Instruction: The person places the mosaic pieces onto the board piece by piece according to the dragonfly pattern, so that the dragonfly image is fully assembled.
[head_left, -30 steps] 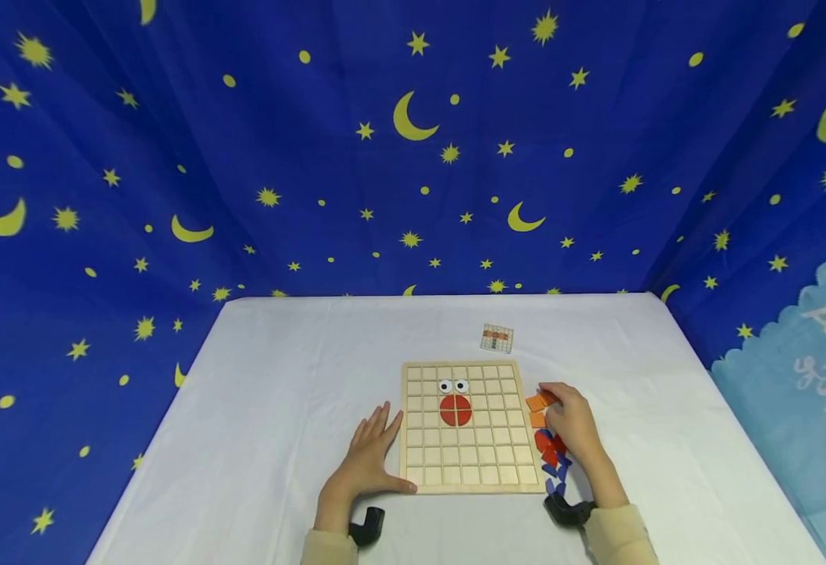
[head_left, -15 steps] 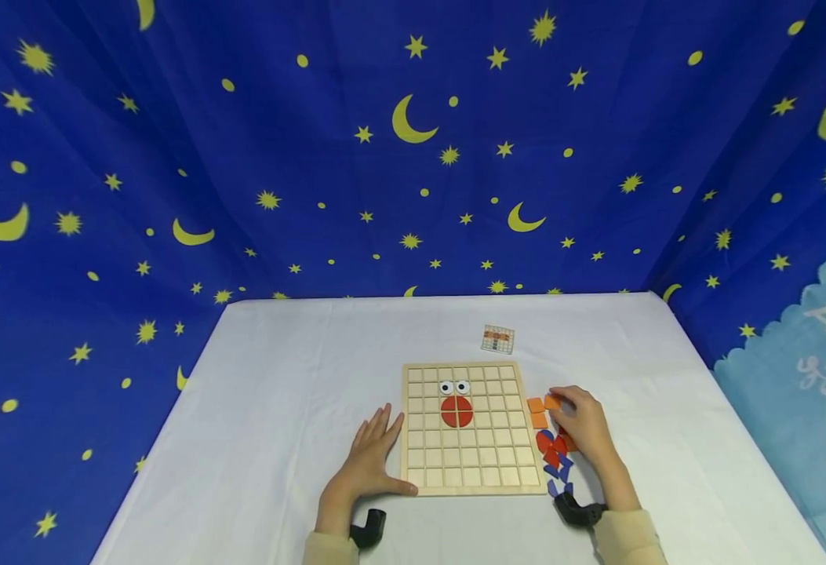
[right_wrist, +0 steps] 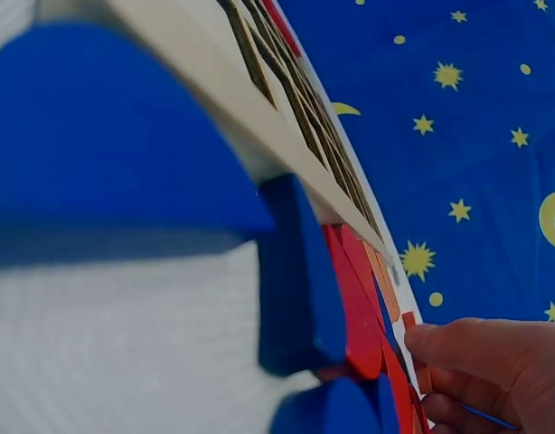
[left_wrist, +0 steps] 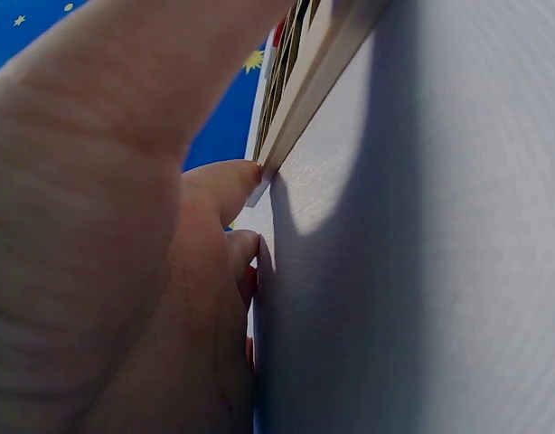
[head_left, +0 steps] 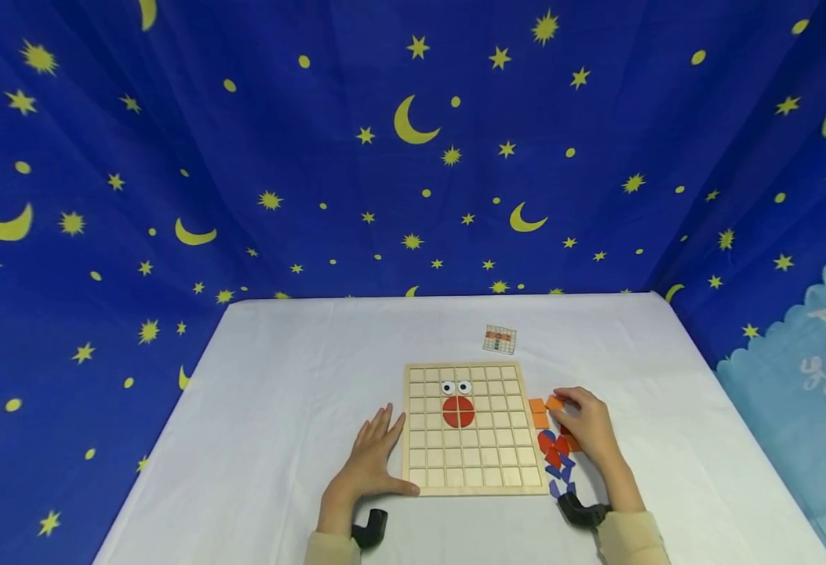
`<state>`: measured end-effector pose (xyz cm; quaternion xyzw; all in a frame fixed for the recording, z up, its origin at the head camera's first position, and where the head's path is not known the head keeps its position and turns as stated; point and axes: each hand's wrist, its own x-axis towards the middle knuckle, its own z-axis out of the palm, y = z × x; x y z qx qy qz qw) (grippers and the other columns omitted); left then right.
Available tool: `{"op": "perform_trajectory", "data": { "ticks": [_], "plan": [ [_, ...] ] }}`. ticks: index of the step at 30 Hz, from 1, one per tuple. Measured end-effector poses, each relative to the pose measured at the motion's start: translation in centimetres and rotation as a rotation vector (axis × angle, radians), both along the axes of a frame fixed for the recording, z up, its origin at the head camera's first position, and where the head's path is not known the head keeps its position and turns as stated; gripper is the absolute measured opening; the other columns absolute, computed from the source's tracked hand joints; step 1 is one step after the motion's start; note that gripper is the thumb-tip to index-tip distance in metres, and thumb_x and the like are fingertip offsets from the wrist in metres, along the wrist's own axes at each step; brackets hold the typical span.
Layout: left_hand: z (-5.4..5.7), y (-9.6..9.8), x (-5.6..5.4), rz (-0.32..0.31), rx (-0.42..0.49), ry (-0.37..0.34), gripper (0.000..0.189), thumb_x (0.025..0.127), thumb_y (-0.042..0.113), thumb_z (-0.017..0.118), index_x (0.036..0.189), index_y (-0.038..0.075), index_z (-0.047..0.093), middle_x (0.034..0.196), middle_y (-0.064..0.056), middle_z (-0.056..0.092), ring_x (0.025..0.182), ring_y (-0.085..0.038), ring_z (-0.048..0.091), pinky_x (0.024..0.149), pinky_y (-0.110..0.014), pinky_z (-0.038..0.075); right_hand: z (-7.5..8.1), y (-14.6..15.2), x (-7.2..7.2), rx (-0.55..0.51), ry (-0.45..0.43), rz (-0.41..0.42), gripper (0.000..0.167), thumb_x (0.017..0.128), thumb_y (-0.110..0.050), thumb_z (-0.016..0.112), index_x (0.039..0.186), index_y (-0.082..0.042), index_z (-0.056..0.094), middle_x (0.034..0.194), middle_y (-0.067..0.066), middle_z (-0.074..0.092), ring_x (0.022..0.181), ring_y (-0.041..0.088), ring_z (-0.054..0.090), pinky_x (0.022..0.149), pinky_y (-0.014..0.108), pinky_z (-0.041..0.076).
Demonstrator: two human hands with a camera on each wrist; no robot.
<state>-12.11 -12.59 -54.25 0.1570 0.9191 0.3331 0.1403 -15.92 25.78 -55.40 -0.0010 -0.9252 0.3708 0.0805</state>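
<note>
A square wooden grid board (head_left: 483, 455) lies on the table, bearing two eye discs (head_left: 456, 388) and a red circle made of quarter pieces (head_left: 458, 411). My left hand (head_left: 369, 464) is spread at its left side, the thumb at the near corner and a fingertip touching the edge, also seen in the left wrist view. Right of the board, my right hand (head_left: 591, 428) pinches an orange square tile (head_left: 554, 402) between thumb and fingers; in the right wrist view its edge (right_wrist: 409, 321) shows at the thumb. Two other orange tiles (head_left: 539, 413) lie beside the board's rim.
Red pieces (head_left: 554, 455) and blue pieces (head_left: 565, 468) lie loosely heaped between the board and my right wrist, some overlapping. A small pattern card (head_left: 500, 339) lies behind the board. Starry blue cloth (head_left: 314, 157) hangs behind the white table (head_left: 278, 377).
My right hand has shifted slightly right, and the orange tile at its fingertips has come away from the other two. The left hand stays at the board.
</note>
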Motion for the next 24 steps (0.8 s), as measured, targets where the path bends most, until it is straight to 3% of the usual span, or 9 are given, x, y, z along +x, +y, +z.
{"op": "perform_trajectory", "data": {
  "ticks": [7, 16, 24],
  "plan": [
    [-0.1, 0.0, 0.0, 0.0, 0.0, 0.004, 0.123, 0.053, 0.046, 0.089, 0.151, 0.007, 0.025, 0.16, -0.02, 0.01, 0.149, -0.038, 0.008, 0.12, -0.057, 0.006, 0.6, -0.5, 0.1, 0.005, 0.073, -0.002, 0.031, 0.078, -0.007, 0.075, 0.107, 0.001, 0.068, 0.098, 0.014, 0.067, 0.089, 0.024, 0.061, 0.079, 0.034, 0.054],
    [-0.2, 0.0, 0.0, 0.001, -0.009, 0.006, 0.124, 0.052, 0.046, 0.089, 0.151, 0.007, 0.025, 0.16, -0.02, 0.01, 0.149, -0.038, 0.008, 0.12, -0.056, 0.005, 1.7, -2.5, 0.3, -0.039, 0.128, 0.073, 0.032, 0.076, 0.0, 0.076, 0.107, 0.002, 0.068, 0.097, 0.012, 0.068, 0.089, 0.027, 0.063, 0.079, 0.044, 0.053],
    [-0.2, -0.1, 0.0, -0.018, 0.004, 0.033, 0.123, 0.054, 0.049, 0.088, 0.15, 0.007, 0.025, 0.159, -0.022, 0.011, 0.148, -0.04, 0.009, 0.119, -0.057, 0.006, 1.9, -4.6, 0.1, -0.063, 0.139, 0.185, 0.034, 0.076, -0.001, 0.076, 0.109, 0.002, 0.068, 0.095, 0.008, 0.067, 0.081, 0.017, 0.061, 0.069, 0.028, 0.053]
  ]
}}
